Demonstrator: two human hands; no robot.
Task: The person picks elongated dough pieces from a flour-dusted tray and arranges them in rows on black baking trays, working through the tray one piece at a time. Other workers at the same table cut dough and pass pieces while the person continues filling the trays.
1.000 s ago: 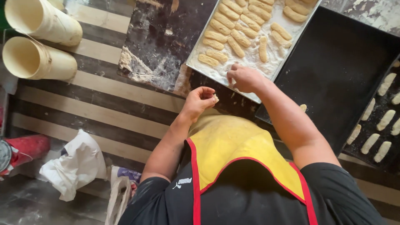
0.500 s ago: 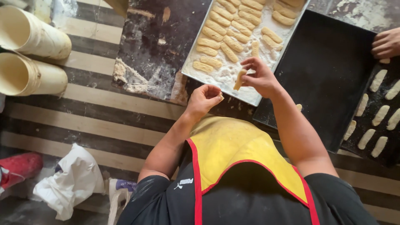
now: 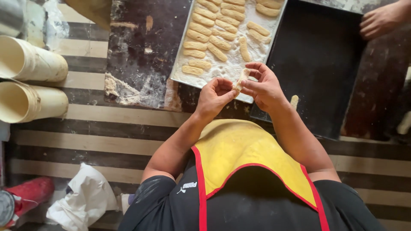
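Two pale buckets point(image 3: 32, 83) lie on their sides at the far left of the striped floor, with a crumpled white bag point(image 3: 83, 199) below them. Toward the middle, the left hand point(image 3: 214, 97) pinches the lower end of a small dough stick point(image 3: 242, 79) while the right hand point(image 3: 264, 87) closes its fingertips on the upper end, just over the near edge of the floured tray point(image 3: 182, 75) of shaped sticks. To the right lies an empty dark tray point(image 3: 325, 64), and another person's hand point(image 3: 381, 19) shows at the top corner.

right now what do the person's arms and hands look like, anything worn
Both hands, the left hand and the right hand, are bare: no gloves, rings or watch show. The forearms are bare too, with short black sleeves at the shoulders.
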